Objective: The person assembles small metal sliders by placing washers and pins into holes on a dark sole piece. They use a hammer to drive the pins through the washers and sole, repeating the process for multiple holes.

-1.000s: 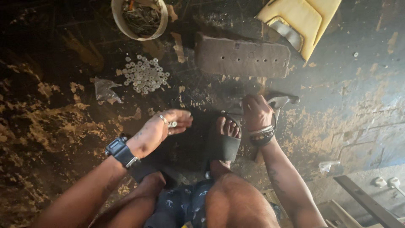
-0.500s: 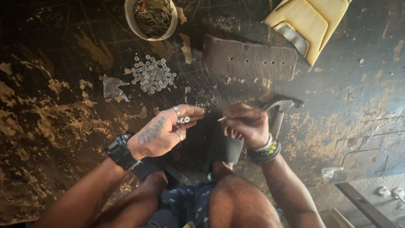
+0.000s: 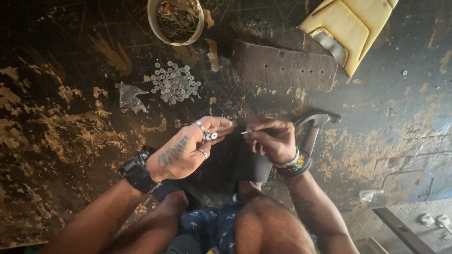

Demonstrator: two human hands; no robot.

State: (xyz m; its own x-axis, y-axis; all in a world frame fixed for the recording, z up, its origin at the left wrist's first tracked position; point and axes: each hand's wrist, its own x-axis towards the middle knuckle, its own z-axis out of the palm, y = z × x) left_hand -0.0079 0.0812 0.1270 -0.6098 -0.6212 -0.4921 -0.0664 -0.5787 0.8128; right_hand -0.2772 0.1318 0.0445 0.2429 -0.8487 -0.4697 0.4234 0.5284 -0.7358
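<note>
My left hand (image 3: 188, 148) hovers over the dark floor with a few small silver washers (image 3: 211, 136) pinched at its fingertips. Close to its right, my right hand (image 3: 270, 138) pinches a thin pale nail-like piece (image 3: 246, 132) that points toward the left fingers. The two hands nearly touch. A pile of several silver washers (image 3: 173, 83) lies on the floor just beyond the left hand. A claw hammer (image 3: 314, 126) lies behind the right wrist, partly hidden by it.
A round tub (image 3: 175, 19) of mixed metal bits stands at the top. A dark perforated strip (image 3: 282, 66) and a yellow padded piece (image 3: 351, 30) lie at the upper right. A crumpled clear bag (image 3: 130, 97) lies left. My bare knees (image 3: 263, 226) fill the bottom.
My right hand lifted off the floor by the hammer and came left with a thin piece. My left hand rose slightly. Both now meet at their fingertips.
</note>
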